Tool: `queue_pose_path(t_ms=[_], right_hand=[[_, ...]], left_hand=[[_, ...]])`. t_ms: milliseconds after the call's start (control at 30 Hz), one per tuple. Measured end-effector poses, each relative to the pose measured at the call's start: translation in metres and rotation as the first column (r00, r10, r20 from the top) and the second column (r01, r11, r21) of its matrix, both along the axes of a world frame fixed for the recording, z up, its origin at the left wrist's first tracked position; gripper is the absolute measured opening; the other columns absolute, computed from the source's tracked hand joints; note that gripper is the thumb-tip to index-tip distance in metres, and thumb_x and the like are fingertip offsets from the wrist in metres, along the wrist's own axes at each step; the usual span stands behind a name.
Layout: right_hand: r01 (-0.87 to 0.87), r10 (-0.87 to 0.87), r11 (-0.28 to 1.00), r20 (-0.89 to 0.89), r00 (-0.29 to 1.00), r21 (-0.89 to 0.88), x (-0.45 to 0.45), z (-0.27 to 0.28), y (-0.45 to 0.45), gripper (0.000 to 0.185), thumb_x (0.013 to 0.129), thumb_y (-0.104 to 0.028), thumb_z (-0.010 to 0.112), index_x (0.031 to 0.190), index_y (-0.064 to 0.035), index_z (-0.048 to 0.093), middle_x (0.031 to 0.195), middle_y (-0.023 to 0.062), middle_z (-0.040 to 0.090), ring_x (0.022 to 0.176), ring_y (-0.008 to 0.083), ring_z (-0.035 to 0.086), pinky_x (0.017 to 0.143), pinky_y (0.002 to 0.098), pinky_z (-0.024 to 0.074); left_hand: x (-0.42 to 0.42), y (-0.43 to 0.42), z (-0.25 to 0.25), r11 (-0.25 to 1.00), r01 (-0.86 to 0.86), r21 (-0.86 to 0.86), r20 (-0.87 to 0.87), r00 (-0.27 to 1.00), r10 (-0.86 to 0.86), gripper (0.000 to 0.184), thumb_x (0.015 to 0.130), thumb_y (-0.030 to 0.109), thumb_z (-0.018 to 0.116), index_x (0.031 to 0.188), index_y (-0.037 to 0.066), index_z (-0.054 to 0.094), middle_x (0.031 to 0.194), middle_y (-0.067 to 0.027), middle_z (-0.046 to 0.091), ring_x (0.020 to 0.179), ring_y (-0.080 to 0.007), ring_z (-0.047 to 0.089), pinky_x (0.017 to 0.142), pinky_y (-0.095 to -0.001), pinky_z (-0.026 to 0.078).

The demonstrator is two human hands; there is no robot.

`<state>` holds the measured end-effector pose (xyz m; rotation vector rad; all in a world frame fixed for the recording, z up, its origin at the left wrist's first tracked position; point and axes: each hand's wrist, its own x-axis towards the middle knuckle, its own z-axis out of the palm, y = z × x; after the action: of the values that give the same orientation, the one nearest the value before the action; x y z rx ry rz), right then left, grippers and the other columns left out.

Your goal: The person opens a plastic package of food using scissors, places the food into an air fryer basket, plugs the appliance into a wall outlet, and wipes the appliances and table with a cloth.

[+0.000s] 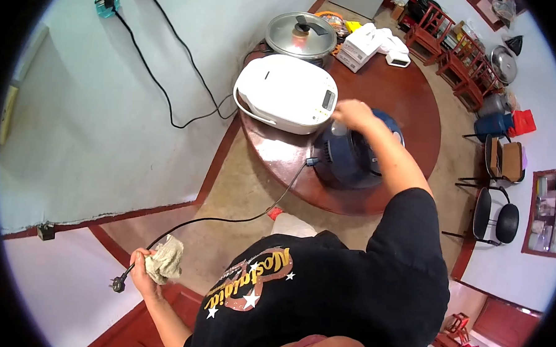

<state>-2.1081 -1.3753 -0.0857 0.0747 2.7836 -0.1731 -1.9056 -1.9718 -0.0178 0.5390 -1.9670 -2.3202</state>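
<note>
My left hand (142, 275), at the lower left, is closed around a crumpled pale cloth (165, 260) and a black power cord. The cord's plug (118, 284) hangs free just past the fingers. From there the cord (226, 219) runs up to a dark blue round appliance (342, 159) on the table. My right hand (355, 115) is above that appliance, close to the right edge of a white rice cooker (288, 90). Its fingers are curled; what they hold, if anything, is hidden. My forearm covers part of the blue appliance.
A round red-brown table (411, 117) bears the appliances. Behind the rice cooker stands a pan with a glass lid (301, 35), beside white boxes (361, 47). Two black cords lead to wall plugs (107, 3). Chairs (507, 222) and wooden stools (430, 32) line the right wall.
</note>
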Motion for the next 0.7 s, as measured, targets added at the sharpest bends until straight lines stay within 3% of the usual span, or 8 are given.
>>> queue_pose_path(t_ms=[100, 167, 233, 267, 300, 400, 467, 700], right_hand=[[0.196, -0.434, 0.827, -0.377, 0.818, -0.527, 0.021, 0.036, 0.064, 0.037, 0.081, -0.034, 0.054, 0.102, -0.0048, 0.062, 0.101, 0.0126, 0.064, 0.097, 0.0258, 0.059, 0.083, 0.0348, 0.0448], [0.404, -0.673, 0.649, -0.239, 0.700, -0.644, 0.051, 0.014, 0.134, 0.044, 0.083, -0.038, 0.053, 0.106, -0.0016, 0.061, 0.105, 0.0166, 0.062, 0.100, 0.0254, 0.058, 0.085, 0.0340, 0.0436], [0.530, -0.661, 0.710, -0.180, 0.728, -0.464, 0.091, -0.049, 0.209, 0.054, 0.083, -0.047, 0.050, 0.107, 0.0011, 0.060, 0.104, 0.0165, 0.062, 0.099, 0.0238, 0.058, 0.086, 0.0342, 0.0422], [0.719, -0.827, 0.360, 0.154, 0.541, -0.595, 0.119, -0.068, 0.215, 0.060, 0.083, -0.055, 0.047, 0.104, -0.0004, 0.062, 0.103, 0.0138, 0.063, 0.100, 0.0239, 0.057, 0.086, 0.0343, 0.0422], [0.820, -0.862, 0.266, 0.256, 0.438, -0.507, 0.142, -0.098, 0.227, 0.064, 0.081, -0.061, 0.045, 0.104, -0.0037, 0.061, 0.102, 0.0098, 0.062, 0.094, 0.0248, 0.057, 0.081, 0.0380, 0.0434], [0.786, -0.870, -0.221, 0.480, 0.109, -0.578, 0.177, -0.107, 0.164, 0.059, 0.081, -0.062, 0.044, 0.109, -0.0119, 0.058, 0.105, 0.0088, 0.059, 0.089, 0.0301, 0.056, 0.061, 0.0507, 0.0450], [0.583, -0.803, -0.436, 0.589, 0.093, -0.686, 0.194, -0.207, 0.182, 0.054, 0.082, -0.050, 0.053, 0.112, -0.0057, 0.055, 0.102, 0.0103, 0.060, 0.090, 0.0280, 0.058, 0.066, 0.0454, 0.0485], [0.336, -0.808, -0.550, 0.589, 0.018, -0.765, 0.188, -0.216, 0.129, 0.051, 0.083, -0.047, 0.053, 0.112, -0.0053, 0.054, 0.103, 0.0099, 0.060, 0.091, 0.0274, 0.059, 0.069, 0.0445, 0.0489]], left_hand=[[-0.010, -0.009, 0.000, 0.997, 0.055, -0.045, 0.018, 0.998, -0.054, 0.020, 0.093, 0.023, 0.045, 0.088, 0.004, 0.050, 0.080, -0.0101, 0.055, 0.073, -0.0184, 0.054, 0.069, -0.0300, 0.046], [-0.018, -0.012, -0.001, 0.996, 0.052, -0.066, 0.007, 0.999, -0.051, 0.021, 0.093, 0.024, 0.044, 0.088, 0.004, 0.048, 0.081, -0.0104, 0.055, 0.073, -0.0190, 0.054, 0.068, -0.0305, 0.046], [-0.026, -0.012, 0.002, 0.997, 0.056, -0.047, 0.016, 0.998, -0.055, 0.020, 0.093, 0.023, 0.044, 0.087, 0.004, 0.049, 0.080, -0.0106, 0.056, 0.072, -0.0189, 0.055, 0.068, -0.0308, 0.047], [-0.030, -0.014, 0.002, 0.997, 0.064, -0.030, 0.001, 0.998, -0.064, 0.020, 0.093, 0.021, 0.045, 0.087, 0.003, 0.050, 0.079, -0.0109, 0.056, 0.072, -0.0188, 0.055, 0.069, -0.0307, 0.047], [-0.034, -0.010, 0.006, 0.997, 0.059, -0.043, -0.001, 0.998, -0.059, 0.020, 0.093, 0.021, 0.044, 0.087, 0.003, 0.049, 0.079, -0.0106, 0.055, 0.072, -0.0188, 0.054, 0.069, -0.0307, 0.047], [-0.045, -0.008, 0.012, 0.997, 0.054, -0.060, 0.020, 0.998, -0.053, 0.020, 0.094, 0.023, 0.043, 0.087, 0.004, 0.049, 0.079, -0.0101, 0.055, 0.071, -0.0185, 0.054, 0.067, -0.0303, 0.047], [-0.050, 0.000, 0.023, 0.993, 0.098, -0.058, 0.059, 0.994, -0.095, 0.018, 0.093, 0.022, 0.044, 0.088, 0.005, 0.049, 0.080, -0.0097, 0.056, 0.072, -0.0183, 0.055, 0.068, -0.0295, 0.047], [-0.051, 0.002, 0.021, 0.994, 0.073, -0.076, 0.037, 0.997, -0.070, 0.018, 0.092, 0.022, 0.046, 0.088, 0.004, 0.050, 0.080, -0.0105, 0.056, 0.074, -0.0185, 0.055, 0.068, -0.0293, 0.046]])
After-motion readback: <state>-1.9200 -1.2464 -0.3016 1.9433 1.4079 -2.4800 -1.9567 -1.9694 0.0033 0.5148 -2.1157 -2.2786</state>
